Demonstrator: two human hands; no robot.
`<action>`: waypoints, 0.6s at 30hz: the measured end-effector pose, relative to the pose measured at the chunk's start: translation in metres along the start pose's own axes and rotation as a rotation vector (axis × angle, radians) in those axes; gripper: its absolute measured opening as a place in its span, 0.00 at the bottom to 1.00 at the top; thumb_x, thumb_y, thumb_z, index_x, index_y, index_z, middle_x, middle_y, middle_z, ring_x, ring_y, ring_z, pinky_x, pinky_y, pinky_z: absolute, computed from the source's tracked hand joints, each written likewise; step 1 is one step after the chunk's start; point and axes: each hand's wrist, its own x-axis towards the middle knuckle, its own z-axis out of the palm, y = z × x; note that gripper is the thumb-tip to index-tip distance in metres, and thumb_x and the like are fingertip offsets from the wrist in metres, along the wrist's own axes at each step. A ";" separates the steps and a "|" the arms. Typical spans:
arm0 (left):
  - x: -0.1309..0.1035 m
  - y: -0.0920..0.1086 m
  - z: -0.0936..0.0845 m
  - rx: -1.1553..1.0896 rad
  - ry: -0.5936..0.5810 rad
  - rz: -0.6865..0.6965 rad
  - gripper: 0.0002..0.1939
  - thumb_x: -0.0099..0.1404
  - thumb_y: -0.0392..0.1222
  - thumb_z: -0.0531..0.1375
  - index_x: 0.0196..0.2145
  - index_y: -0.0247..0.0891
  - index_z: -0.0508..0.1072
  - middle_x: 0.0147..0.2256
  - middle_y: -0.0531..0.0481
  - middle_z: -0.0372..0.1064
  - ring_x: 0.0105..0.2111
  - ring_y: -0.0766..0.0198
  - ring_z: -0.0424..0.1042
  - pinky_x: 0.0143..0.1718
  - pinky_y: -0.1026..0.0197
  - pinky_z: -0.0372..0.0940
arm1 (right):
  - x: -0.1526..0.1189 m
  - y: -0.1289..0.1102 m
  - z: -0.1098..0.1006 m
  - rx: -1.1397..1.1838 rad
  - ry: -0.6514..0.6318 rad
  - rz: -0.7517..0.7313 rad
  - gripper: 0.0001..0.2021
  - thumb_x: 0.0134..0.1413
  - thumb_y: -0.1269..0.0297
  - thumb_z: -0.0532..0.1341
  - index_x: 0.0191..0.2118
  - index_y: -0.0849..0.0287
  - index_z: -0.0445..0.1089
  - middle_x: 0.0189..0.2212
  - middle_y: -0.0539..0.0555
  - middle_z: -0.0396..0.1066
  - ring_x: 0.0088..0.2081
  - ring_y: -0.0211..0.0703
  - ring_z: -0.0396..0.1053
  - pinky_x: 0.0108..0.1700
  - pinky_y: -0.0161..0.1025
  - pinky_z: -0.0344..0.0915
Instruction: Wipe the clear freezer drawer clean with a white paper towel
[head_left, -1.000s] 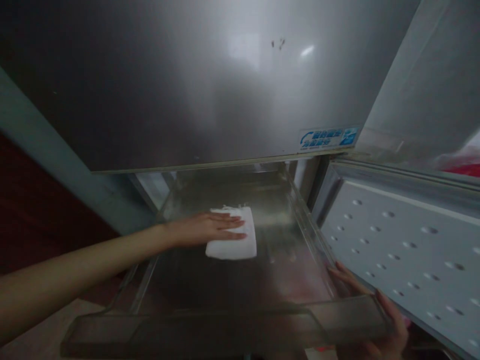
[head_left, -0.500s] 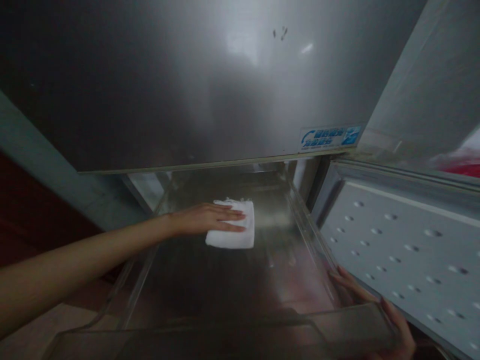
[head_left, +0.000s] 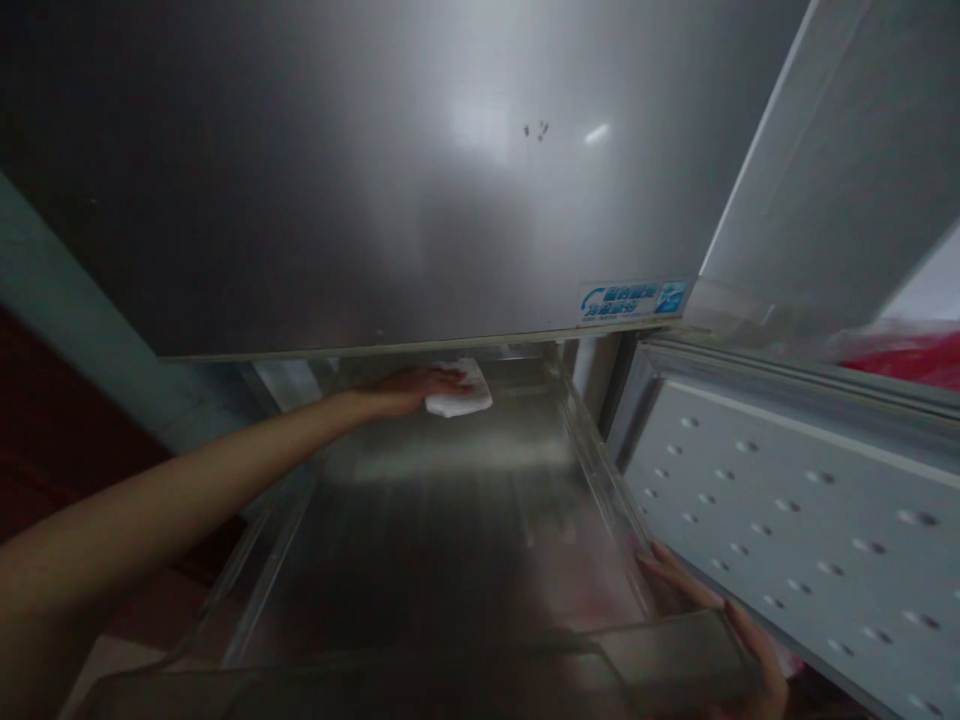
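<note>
A folded white cloth (head_left: 466, 395) lies near the back of a clear plastic drawer (head_left: 420, 560), just below the front of the refrigerator's upper door. My left hand (head_left: 420, 388) rests over the cloth with its palm down, holding it against the drawer bottom; the fingers are blurred and the thumb is hidden. At the drawer's front right corner, my right hand (head_left: 750, 640) grips the wall from outside, partly seen through the plastic.
The closed silver upper door (head_left: 450, 180) bears a blue and white sticker (head_left: 634, 300) and overhangs the drawer. A lower door (head_left: 780, 530) with a dimpled inner panel stands open at the right. Something red (head_left: 907, 355) shows beyond it.
My left hand has slid the cloth back from the drawer's middle toward its rear. The right hand keeps its grip on the corner. The view has shifted slightly.
</note>
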 end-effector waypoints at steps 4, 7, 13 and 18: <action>-0.025 0.024 0.009 -0.006 -0.071 0.108 0.23 0.73 0.35 0.50 0.63 0.47 0.61 0.65 0.47 0.52 0.64 0.56 0.55 0.63 0.52 0.54 | 0.012 -0.013 0.006 0.066 -0.035 -0.030 0.23 0.60 0.52 0.57 0.60 0.52 0.60 0.50 0.59 0.73 0.56 0.56 0.68 0.55 0.65 0.62; -0.051 0.056 0.014 -0.020 -0.121 0.263 0.24 0.72 0.33 0.50 0.63 0.46 0.61 0.66 0.45 0.50 0.65 0.57 0.52 0.64 0.53 0.53 | 0.016 -0.020 0.009 0.063 -0.038 -0.015 0.23 0.61 0.53 0.57 0.60 0.51 0.61 0.51 0.58 0.73 0.55 0.54 0.69 0.56 0.63 0.62; -0.089 0.113 0.017 -0.104 -0.181 0.443 0.21 0.74 0.35 0.47 0.61 0.48 0.64 0.65 0.48 0.54 0.65 0.62 0.53 0.67 0.54 0.47 | 0.015 -0.023 0.012 0.061 -0.002 0.012 0.24 0.61 0.50 0.56 0.60 0.48 0.61 0.51 0.56 0.73 0.55 0.54 0.69 0.56 0.63 0.62; -0.082 0.106 0.013 -0.097 -0.205 0.479 0.21 0.75 0.36 0.46 0.60 0.50 0.65 0.63 0.52 0.57 0.65 0.65 0.53 0.67 0.56 0.46 | 0.011 -0.019 0.010 0.043 0.002 0.020 0.23 0.59 0.49 0.57 0.59 0.49 0.62 0.49 0.57 0.74 0.55 0.56 0.69 0.56 0.65 0.62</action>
